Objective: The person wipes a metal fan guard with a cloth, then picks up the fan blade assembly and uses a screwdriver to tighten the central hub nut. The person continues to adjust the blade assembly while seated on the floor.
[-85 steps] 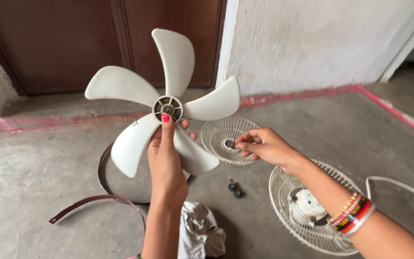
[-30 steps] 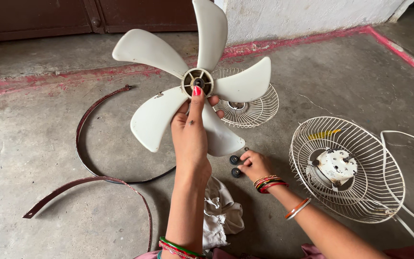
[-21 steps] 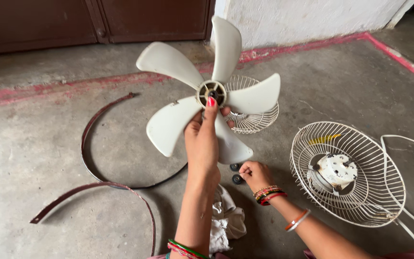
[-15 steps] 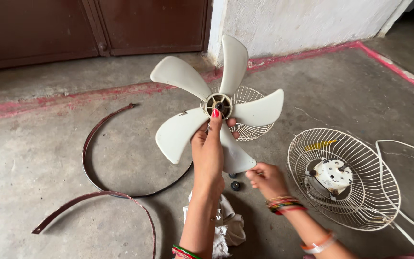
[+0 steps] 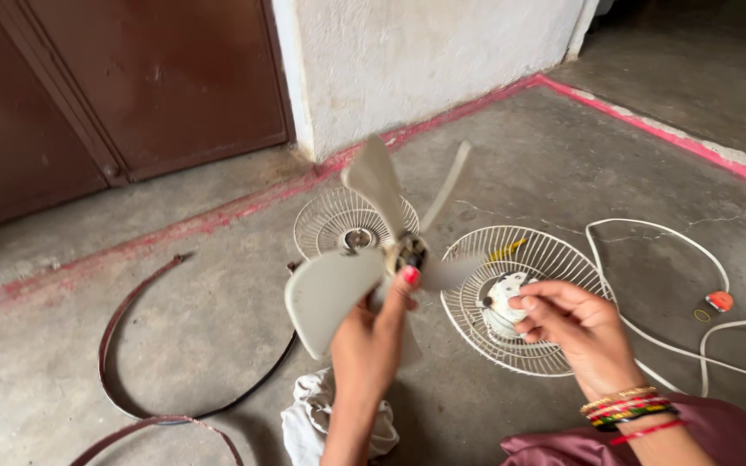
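nearest, a white cloth (image 5: 304, 423) lies crumpled on the concrete floor (image 5: 218, 336) under the left hand (image 5: 371, 341). that hand's grip is closed on the hub of the pale fan blade (image 5: 330, 289), held up above the floor, blurred, thumb at the hub. the right hand (image 5: 576, 328) is just right of it, fingers pinched narrow; what they hold, i cannot tell. beyond lie a wire guard with motor (image 5: 520, 302), a second guard (image 5: 351, 220), a dark rim band (image 5: 131, 345) and a white cord (image 5: 649, 233).
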